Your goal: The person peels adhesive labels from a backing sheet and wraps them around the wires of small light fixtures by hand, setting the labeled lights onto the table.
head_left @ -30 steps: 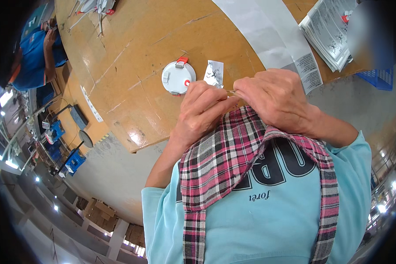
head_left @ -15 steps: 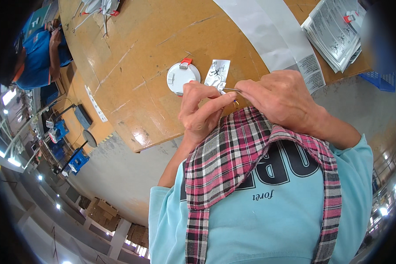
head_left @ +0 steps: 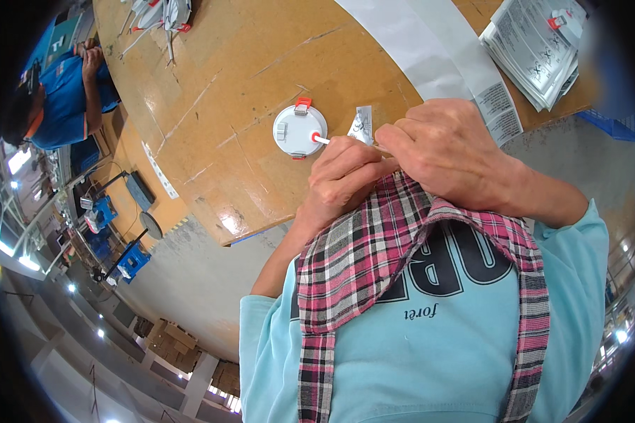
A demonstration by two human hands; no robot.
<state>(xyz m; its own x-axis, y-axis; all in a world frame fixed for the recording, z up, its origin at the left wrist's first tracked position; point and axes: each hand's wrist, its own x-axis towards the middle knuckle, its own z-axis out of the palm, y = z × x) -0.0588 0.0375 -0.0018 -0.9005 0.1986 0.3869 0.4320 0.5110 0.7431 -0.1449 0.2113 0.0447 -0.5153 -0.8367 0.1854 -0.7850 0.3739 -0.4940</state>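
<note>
A round white downlight [head_left: 289, 128] with red-tipped spring clips lies on the table just beyond my hands. From a red ring near its edge, a short white cable [head_left: 322, 140] runs into my left hand [head_left: 346, 175], whose fingers are closed round it. My right hand [head_left: 458, 151] is pinched close beside the left fingertips; what it grips is hidden behind the fingers. Between the hands and the table, a small printed white label [head_left: 362, 125] stands up, tilted and partly covered by the left hand.
On the wooden table [head_left: 226, 134] lie a bundle of white cables and fittings [head_left: 164, 15] at the far left and a long white paper strip [head_left: 430, 53]. A stack of printed sheets [head_left: 525, 60] sits far right, above a blue crate [head_left: 609, 125]. Another person [head_left: 67, 95] is at the left.
My left fingers have closed further over the cable, and the red ring has come into view. The label has turned and is more covered. The thin piece between my hands is now mostly hidden.
</note>
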